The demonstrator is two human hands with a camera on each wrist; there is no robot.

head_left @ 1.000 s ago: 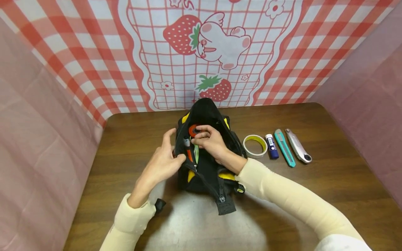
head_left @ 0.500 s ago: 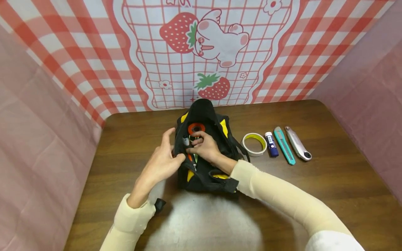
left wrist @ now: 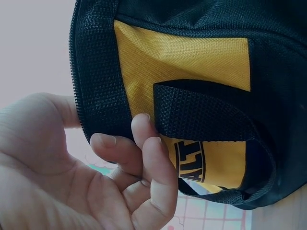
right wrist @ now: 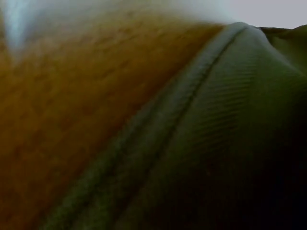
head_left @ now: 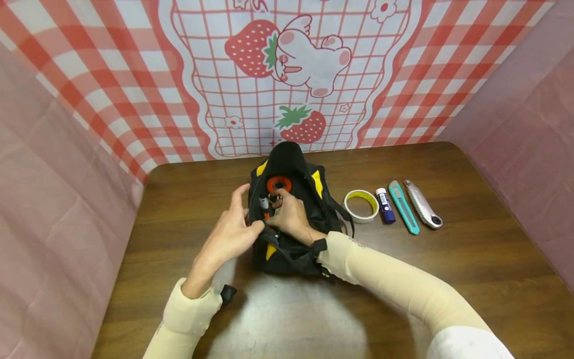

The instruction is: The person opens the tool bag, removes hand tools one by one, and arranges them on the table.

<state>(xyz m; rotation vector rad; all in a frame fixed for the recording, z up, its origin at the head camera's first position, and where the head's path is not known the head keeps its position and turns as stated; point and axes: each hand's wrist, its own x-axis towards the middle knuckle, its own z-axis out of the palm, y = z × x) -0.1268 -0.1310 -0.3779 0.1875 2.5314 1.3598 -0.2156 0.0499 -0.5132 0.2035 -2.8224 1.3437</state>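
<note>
A black-and-yellow tool bag (head_left: 292, 262) stands unzipped on the table. My left hand (head_left: 233, 229) grips its left rim; in the left wrist view the thumb goes behind the zipper edge and the curled fingers (left wrist: 160, 177) lie outside, by the yellow panel and strap loop. My right hand (head_left: 291, 214) is down inside the bag, fingers bent toward the left wall. There, a grey-and-orange tool (head_left: 264, 203) stands near its fingertips, and a red-orange ring-shaped roll (head_left: 279, 185) lies just beyond. I cannot tell what the right fingers hold. Blurred dark fabric (right wrist: 206, 120) fills much of the right wrist view.
Right of the bag lie a tape roll (head_left: 360, 219), a glue stick (head_left: 385, 206), a teal box cutter (head_left: 404, 208) and a silver utility knife (head_left: 423, 204). A checked strawberry cloth (head_left: 302, 127) hangs behind the brown table (head_left: 179, 199).
My right hand has moved lower and slightly left inside the bag, off the red-orange roll. The front zipper flap has folded up against the right sleeve. My left hand stays on the rim.
</note>
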